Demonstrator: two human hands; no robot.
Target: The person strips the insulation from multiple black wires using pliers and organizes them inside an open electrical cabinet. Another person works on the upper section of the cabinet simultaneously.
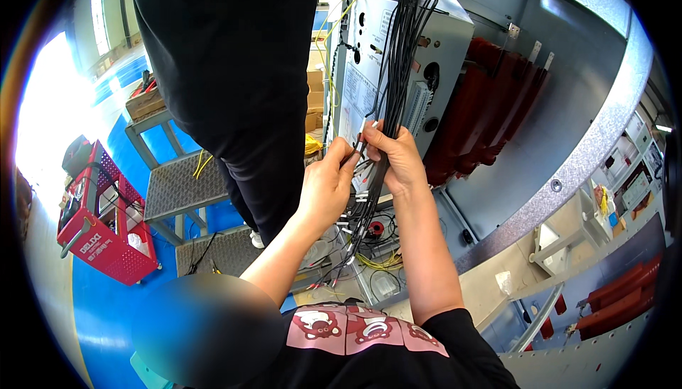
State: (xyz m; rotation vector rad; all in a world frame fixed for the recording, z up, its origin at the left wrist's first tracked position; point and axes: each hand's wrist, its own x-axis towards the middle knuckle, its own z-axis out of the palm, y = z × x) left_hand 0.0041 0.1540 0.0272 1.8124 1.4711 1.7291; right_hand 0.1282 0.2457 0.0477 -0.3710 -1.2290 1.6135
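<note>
A long bundle of thin black wires [403, 55] hangs down in front of a grey-white metal equipment box [446, 41]. My right hand [399, 156] is closed round the bundle about halfway down, its thumb and index finger near a small white sleeve on a wire. Close beside it, my left hand [328, 179] is pinched on a black wire at the bundle's left side. Below both hands the loose wire ends [359, 222] fan out, several with white sleeves and some with red tips. My fingers partly hide the wire between them.
Dark red insulated bars [483, 98] stand inside the metal cabinet frame [604, 115] at right. Another person's black-clad legs [234, 69] are close on the left. Beyond are a grey step platform [186, 183] and a red tool cart [106, 225]. Yellow wires [380, 265] lie low down.
</note>
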